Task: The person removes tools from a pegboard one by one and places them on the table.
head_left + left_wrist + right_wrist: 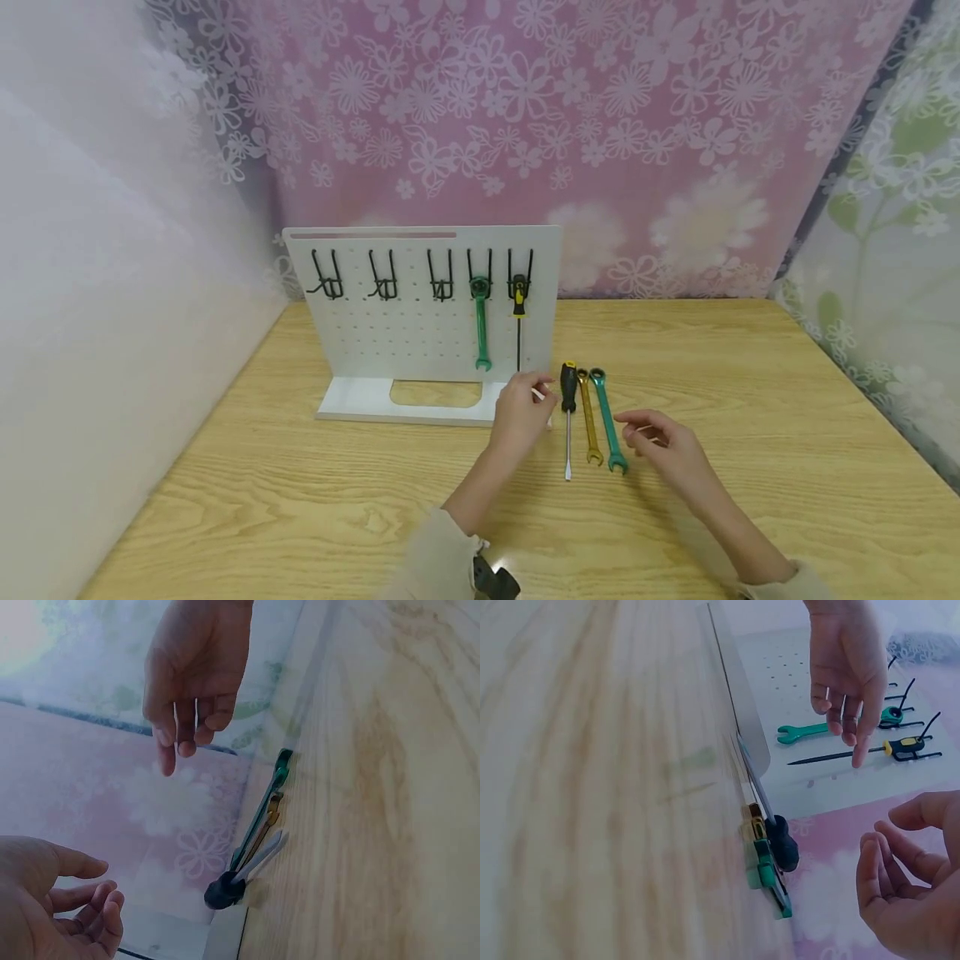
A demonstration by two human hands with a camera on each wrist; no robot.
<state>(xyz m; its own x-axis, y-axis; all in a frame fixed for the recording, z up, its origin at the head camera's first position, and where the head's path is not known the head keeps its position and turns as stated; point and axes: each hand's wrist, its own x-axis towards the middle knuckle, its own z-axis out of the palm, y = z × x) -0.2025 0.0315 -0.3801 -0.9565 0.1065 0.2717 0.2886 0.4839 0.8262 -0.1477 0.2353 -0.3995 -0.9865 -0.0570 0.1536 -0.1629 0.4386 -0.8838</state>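
On the table lie a black-handled screwdriver (568, 388), a gold wrench (588, 419) and a teal wrench (607, 421), side by side. My left hand (521, 410) hovers just left of the screwdriver, fingers loosely bent and holding nothing. To the right of the teal wrench is my right hand (670, 454), also holding nothing, its fingers relaxed. Both hands look raised off the tabletop in the wrist views. A green wrench (482, 325) and a yellow-and-black screwdriver (519, 304) hang from hooks on the white pegboard (390, 337).
Further black hooks (382, 279) on the pegboard's left side carry no tools. The pegboard's white base (352, 400) stands on the wooden table (300, 500). Floral cloth (480, 108) closes off the back, and a pale wall (112, 250) stands at left.
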